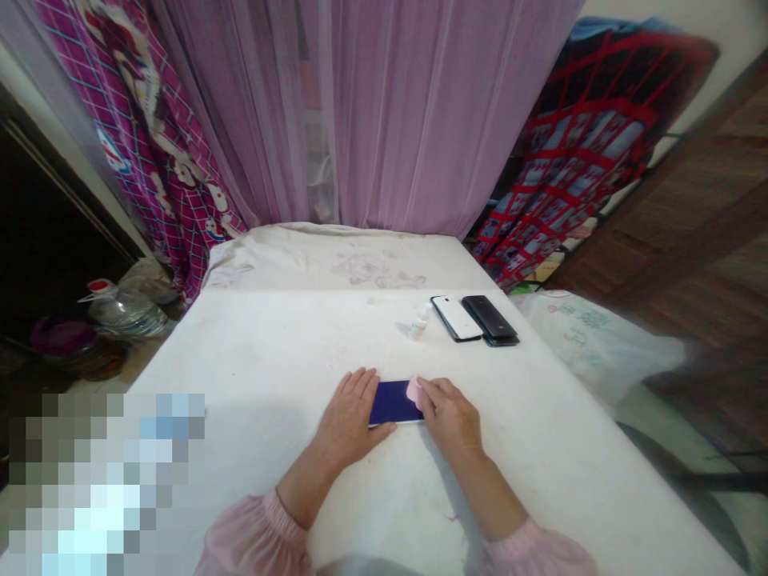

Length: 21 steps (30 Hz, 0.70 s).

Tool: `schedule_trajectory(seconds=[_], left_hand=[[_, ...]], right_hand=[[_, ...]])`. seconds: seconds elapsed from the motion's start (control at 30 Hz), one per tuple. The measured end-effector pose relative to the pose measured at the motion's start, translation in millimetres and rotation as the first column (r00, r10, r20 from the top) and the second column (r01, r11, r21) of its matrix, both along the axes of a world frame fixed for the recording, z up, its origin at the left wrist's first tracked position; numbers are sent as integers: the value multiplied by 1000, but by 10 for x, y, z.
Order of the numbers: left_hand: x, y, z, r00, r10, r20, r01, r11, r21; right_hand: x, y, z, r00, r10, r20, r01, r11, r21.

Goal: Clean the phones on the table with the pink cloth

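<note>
White cloth-covered table (258, 376) below a sheer lilac curtain (408, 112); pink sleeves (255, 540) enter from the bottom edge of view. Left hand (351, 416) lies open and flat, fingers slightly spread, pressing on the left end of a phone (393, 402) with its dark blue screen facing up; thumb runs along the phone's near edge. Phone lies lengthwise across the table, between both hands and touching both. Right hand (447, 418) is narrower, fingers curled over a pink cloth (413, 390) and holding it against the phone's right end. Ahead of the right hand, well beyond the phone: a small bottle (420, 322), then a white phone (456, 318) just beside a black phone (489, 317), which rests on another dark phone (502, 341). Well left of the left hand, past the table's edge, sits a plastic jug (129, 314) with a red cap.
</note>
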<state>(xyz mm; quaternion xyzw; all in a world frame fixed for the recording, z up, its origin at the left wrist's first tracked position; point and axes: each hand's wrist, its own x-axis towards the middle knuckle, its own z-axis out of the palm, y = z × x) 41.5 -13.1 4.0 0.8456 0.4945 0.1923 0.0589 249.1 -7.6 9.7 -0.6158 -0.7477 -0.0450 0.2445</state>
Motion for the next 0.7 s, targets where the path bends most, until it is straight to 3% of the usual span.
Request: schedule_trajectory(seconds=[0.2, 0.53, 0.7], left_hand=[[4, 8, -29, 1000, 1, 14, -1, 1000, 4], [-6, 7, 21, 1000, -5, -19, 5, 1000, -12], [10, 19, 22, 999, 9, -41, -10, 1000, -29]], right_hand=[[71, -297, -6, 999, 20, -39, -20, 1000, -7], [-32, 88, -10, 1000, -26, 19, 26, 999, -19], [39, -59, -42, 999, 9, 33, -8, 999, -35]])
